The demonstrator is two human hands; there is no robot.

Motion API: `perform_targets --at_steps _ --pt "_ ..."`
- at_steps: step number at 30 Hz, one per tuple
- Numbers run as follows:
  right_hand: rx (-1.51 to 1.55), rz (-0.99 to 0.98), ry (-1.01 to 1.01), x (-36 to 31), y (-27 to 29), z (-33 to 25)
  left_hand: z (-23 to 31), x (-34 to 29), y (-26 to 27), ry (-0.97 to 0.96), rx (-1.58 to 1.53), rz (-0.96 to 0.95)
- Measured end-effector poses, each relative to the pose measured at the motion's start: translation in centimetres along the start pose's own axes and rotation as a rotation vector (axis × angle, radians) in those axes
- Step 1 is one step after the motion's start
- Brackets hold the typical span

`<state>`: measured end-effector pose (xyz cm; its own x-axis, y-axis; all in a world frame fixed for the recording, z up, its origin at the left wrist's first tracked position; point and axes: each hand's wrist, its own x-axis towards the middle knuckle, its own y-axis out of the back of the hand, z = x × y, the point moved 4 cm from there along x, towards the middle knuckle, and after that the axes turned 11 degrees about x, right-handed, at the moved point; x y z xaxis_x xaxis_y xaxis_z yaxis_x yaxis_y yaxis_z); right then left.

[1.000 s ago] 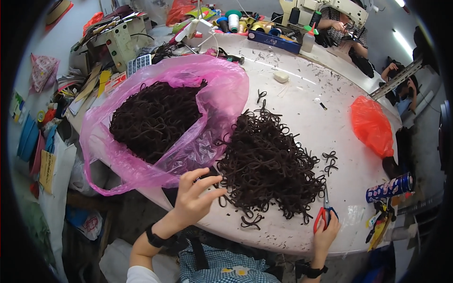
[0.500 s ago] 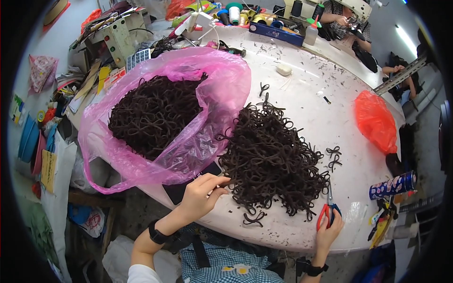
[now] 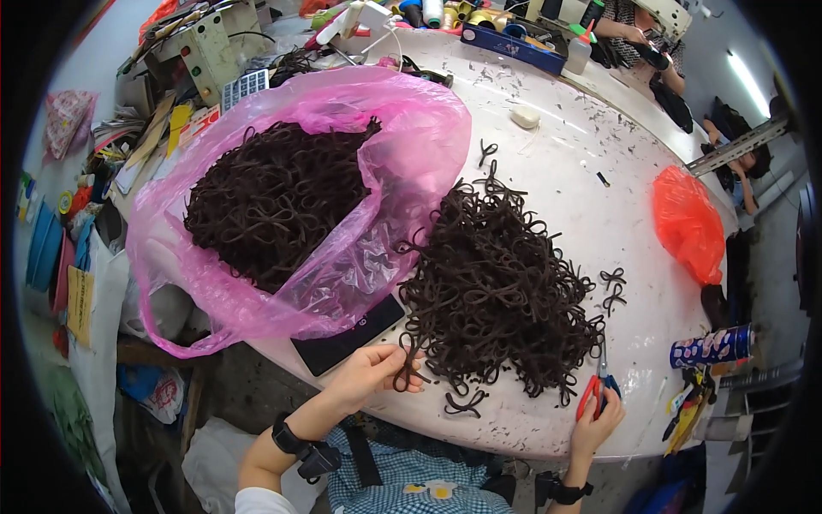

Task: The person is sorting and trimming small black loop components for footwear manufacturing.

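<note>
A big heap of dark brown cord bows (image 3: 505, 291) lies in the middle of the white table. At its near left edge, my left hand (image 3: 372, 375) pinches a dark brown cord bow (image 3: 408, 367) between thumb and fingers. My right hand (image 3: 597, 426) is closed on scissors (image 3: 587, 397) with red and blue handles, their tips pointing away at the heap's right edge. Left of the heap, an open pink plastic bag (image 3: 163, 317) holds more of the bows. One loose bow (image 3: 465, 404) lies in front of the heap, nearest my left hand.
A black flat device (image 3: 342, 343) lies partly under the bag. To the right are a red plastic bag (image 3: 687, 224) and a blue patterned can (image 3: 711, 347). A blue tray (image 3: 512, 49) and thread spools stand at the back. Another person (image 3: 638, 38) works at the far right.
My left hand has moved slightly right and down and now holds a bow drawn from the heap's edge. My right hand stays on the scissors. The whole view has shifted a little.
</note>
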<state>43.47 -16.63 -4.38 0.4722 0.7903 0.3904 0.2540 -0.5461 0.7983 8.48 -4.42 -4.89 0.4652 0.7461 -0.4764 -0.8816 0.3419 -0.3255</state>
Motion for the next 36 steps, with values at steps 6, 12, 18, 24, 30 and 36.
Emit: perform_targets --at_steps 6,12,18,24,30,36 --pt "0.019 0.008 -0.021 0.2 -0.1 0.2 0.5 0.3 -1.8 0.052 0.003 -0.043" --pt "0.037 -0.007 -0.032 0.1 0.0 0.5 0.0 -0.1 -2.4 0.024 0.168 -0.049" --pt "0.062 -0.010 -0.033 0.2 0.3 0.5 0.0 -0.3 -2.9 0.012 0.174 -0.009" --pt "0.072 -0.007 -0.066 0.2 0.2 0.3 -0.7 -0.2 -3.3 -0.020 0.205 -0.032" --pt "0.030 0.030 -0.077 0.6 -0.2 0.2 -1.4 0.1 -1.3 -0.301 0.481 0.111" --pt "0.018 0.049 -0.122 1.2 -0.9 0.3 -0.9 0.4 -0.4 -0.366 0.663 0.011"
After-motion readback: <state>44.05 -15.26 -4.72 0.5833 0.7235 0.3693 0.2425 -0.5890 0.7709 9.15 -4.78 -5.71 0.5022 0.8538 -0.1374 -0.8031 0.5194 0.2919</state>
